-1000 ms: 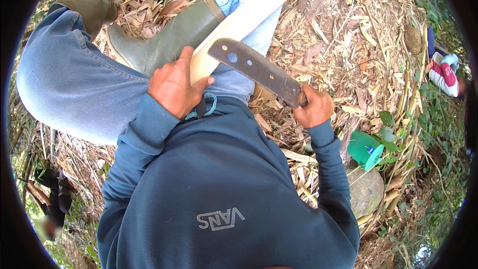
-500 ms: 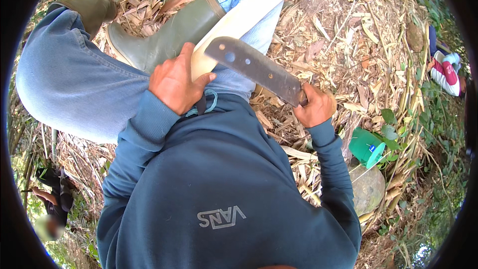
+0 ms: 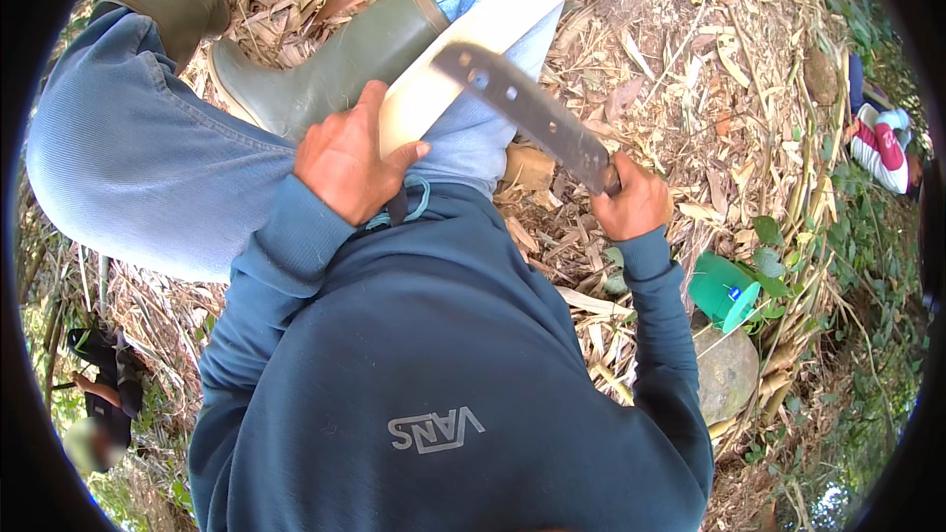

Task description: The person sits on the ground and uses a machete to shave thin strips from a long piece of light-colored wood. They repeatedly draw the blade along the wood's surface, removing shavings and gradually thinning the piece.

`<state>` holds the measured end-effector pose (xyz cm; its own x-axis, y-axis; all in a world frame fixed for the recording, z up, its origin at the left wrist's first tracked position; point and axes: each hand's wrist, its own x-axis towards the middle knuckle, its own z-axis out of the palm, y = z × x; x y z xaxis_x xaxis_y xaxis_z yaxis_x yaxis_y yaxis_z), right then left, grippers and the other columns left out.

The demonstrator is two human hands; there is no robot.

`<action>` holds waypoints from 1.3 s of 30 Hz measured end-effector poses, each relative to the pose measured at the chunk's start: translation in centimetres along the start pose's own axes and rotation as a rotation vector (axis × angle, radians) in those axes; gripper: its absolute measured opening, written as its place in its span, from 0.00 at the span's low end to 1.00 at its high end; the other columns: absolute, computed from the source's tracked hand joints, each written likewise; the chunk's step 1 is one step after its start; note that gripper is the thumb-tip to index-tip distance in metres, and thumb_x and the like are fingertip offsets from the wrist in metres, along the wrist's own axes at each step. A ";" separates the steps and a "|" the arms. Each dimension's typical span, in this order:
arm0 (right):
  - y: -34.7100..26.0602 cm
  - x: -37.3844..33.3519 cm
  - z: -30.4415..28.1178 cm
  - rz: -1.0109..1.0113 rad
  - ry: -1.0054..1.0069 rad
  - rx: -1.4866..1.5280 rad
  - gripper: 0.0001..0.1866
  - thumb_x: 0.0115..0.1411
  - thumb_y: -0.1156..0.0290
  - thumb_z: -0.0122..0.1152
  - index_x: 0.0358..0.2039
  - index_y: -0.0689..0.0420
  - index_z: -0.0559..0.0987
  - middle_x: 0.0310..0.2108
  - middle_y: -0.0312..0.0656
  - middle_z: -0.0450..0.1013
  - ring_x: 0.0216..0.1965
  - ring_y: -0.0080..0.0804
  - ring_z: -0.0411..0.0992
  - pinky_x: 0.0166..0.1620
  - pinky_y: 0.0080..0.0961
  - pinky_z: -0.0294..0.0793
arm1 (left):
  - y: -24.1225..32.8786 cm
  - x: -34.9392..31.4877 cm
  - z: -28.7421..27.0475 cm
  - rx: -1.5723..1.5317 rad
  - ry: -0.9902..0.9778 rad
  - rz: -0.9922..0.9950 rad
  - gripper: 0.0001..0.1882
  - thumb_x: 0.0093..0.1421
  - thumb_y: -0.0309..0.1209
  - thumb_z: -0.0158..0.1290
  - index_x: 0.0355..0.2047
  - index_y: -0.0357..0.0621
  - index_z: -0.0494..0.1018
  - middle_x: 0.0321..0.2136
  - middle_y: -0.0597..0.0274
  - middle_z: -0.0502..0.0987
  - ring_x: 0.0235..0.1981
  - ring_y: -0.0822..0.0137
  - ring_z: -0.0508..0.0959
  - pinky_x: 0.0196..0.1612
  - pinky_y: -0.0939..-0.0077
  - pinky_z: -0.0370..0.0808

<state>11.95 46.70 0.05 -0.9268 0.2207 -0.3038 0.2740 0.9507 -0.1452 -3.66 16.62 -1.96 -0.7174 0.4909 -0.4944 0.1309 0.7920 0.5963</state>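
Note:
My left hand (image 3: 347, 156) is closed around the near end of a long pale strip of wood (image 3: 493, 25), which slants across my thigh toward the upper right. In my right hand (image 3: 634, 201) is the handle of a machete (image 3: 537, 116), a broad dark blade with several holes along it. The blade points up and left, and its tip end, slightly blurred, overlaps the strip a little beyond my left hand. I cannot tell whether the edge touches the wood. The handle is mostly hidden by my fingers.
Wood chips and dry leaves (image 3: 680, 99) litter the ground. A cut wood block (image 3: 530, 167) lies beside my leg. At right, a green plastic container (image 3: 724, 291) rests by a rock (image 3: 727, 369). One person (image 3: 882, 148) is at far right, another (image 3: 103, 384) at lower left.
My right hand and the machete have moved slightly right, and the blade's tip has shifted up and right along the strip. My left hand and the wood stay nearly in place.

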 end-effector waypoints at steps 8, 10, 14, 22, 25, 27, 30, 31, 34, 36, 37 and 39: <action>0.8 -0.3 0.5 0.050 0.000 -0.004 0.11 0.48 0.65 0.64 0.29 0.57 0.76 0.19 0.49 0.74 0.22 0.53 0.74 0.28 0.45 0.70 | 0.0 -0.6 0.4 -0.024 -0.031 -0.004 0.28 0.55 0.41 0.65 0.47 0.38 0.65 0.30 0.36 0.79 0.34 0.36 0.79 0.38 0.45 0.75; 1.1 -0.1 0.2 -0.007 0.029 0.031 0.13 0.51 0.62 0.66 0.28 0.59 0.76 0.18 0.49 0.74 0.20 0.53 0.74 0.26 0.44 0.70 | -0.1 -0.4 0.3 -0.036 -0.011 0.007 0.28 0.55 0.41 0.65 0.46 0.38 0.65 0.29 0.36 0.79 0.34 0.36 0.79 0.38 0.45 0.75; 0.9 1.4 0.3 0.220 -0.015 0.037 0.12 0.53 0.62 0.65 0.29 0.58 0.77 0.18 0.51 0.73 0.19 0.54 0.73 0.27 0.43 0.71 | -0.1 0.2 0.1 -0.053 0.011 0.022 0.27 0.55 0.41 0.65 0.46 0.39 0.65 0.29 0.36 0.79 0.34 0.36 0.79 0.38 0.45 0.75; 2.1 1.5 0.2 0.172 -0.020 0.026 0.12 0.53 0.63 0.65 0.34 0.58 0.79 0.18 0.53 0.73 0.23 0.56 0.75 0.29 0.45 0.73 | -0.1 -0.7 0.9 -0.054 -0.008 0.026 0.26 0.55 0.41 0.64 0.46 0.40 0.65 0.29 0.36 0.79 0.34 0.36 0.80 0.37 0.46 0.76; 1.8 0.1 0.1 0.109 -0.027 0.043 0.11 0.53 0.64 0.64 0.31 0.58 0.78 0.17 0.52 0.72 0.22 0.56 0.74 0.28 0.44 0.72 | 0.0 -0.6 0.8 -0.016 -0.020 0.014 0.27 0.55 0.41 0.65 0.46 0.40 0.65 0.30 0.36 0.79 0.34 0.37 0.80 0.38 0.46 0.76; 2.4 1.0 0.4 0.122 -0.003 0.021 0.10 0.53 0.65 0.63 0.31 0.57 0.78 0.16 0.51 0.72 0.22 0.55 0.75 0.28 0.42 0.72 | 0.0 -0.6 0.9 -0.025 -0.018 0.034 0.27 0.55 0.41 0.65 0.46 0.40 0.65 0.30 0.37 0.79 0.34 0.37 0.80 0.39 0.46 0.75; 3.3 1.7 1.2 0.288 -0.058 0.025 0.10 0.52 0.64 0.64 0.31 0.57 0.79 0.15 0.50 0.71 0.20 0.52 0.74 0.28 0.42 0.71 | 0.2 -0.3 0.5 -0.064 -0.077 -0.020 0.28 0.54 0.42 0.65 0.46 0.39 0.66 0.30 0.37 0.80 0.35 0.37 0.80 0.40 0.47 0.75; 3.3 1.8 1.0 0.268 -0.052 0.033 0.10 0.52 0.64 0.63 0.31 0.56 0.79 0.17 0.51 0.73 0.22 0.54 0.75 0.29 0.44 0.72 | 0.1 -0.1 0.5 -0.062 -0.054 -0.002 0.28 0.54 0.42 0.66 0.46 0.39 0.66 0.30 0.38 0.80 0.35 0.38 0.80 0.40 0.48 0.76; 3.5 0.5 1.0 0.116 0.041 0.021 0.11 0.52 0.64 0.64 0.29 0.60 0.78 0.15 0.51 0.70 0.19 0.51 0.72 0.27 0.43 0.69 | -0.5 -0.5 1.0 -0.074 -0.018 0.025 0.28 0.54 0.42 0.66 0.45 0.39 0.67 0.29 0.38 0.80 0.34 0.38 0.80 0.39 0.48 0.76; 3.9 2.0 0.4 0.248 -0.050 0.050 0.11 0.51 0.64 0.64 0.31 0.57 0.79 0.18 0.53 0.74 0.24 0.55 0.75 0.31 0.45 0.73 | -0.6 -0.5 1.3 -0.115 0.001 0.037 0.28 0.54 0.43 0.66 0.45 0.38 0.67 0.29 0.38 0.80 0.34 0.38 0.80 0.39 0.48 0.76; 4.0 2.8 0.3 0.309 -0.096 0.067 0.12 0.50 0.64 0.63 0.32 0.56 0.79 0.20 0.53 0.75 0.26 0.58 0.76 0.33 0.46 0.75 | -0.7 -0.4 1.3 -0.111 -0.002 0.039 0.28 0.53 0.43 0.66 0.45 0.38 0.67 0.29 0.38 0.80 0.34 0.37 0.80 0.39 0.48 0.76; 4.8 1.8 1.3 0.224 -0.012 0.065 0.11 0.50 0.65 0.64 0.32 0.57 0.79 0.20 0.54 0.75 0.27 0.57 0.76 0.32 0.48 0.74 | -0.7 -0.4 1.2 -0.104 -0.006 0.044 0.28 0.53 0.42 0.67 0.45 0.38 0.67 0.29 0.38 0.80 0.34 0.37 0.80 0.39 0.48 0.76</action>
<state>11.89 51.38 -2.41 -0.8381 0.4216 -0.3461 0.4888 0.8621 -0.1335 -2.66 16.33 -2.92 -0.7082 0.5271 -0.4696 0.0906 0.7275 0.6801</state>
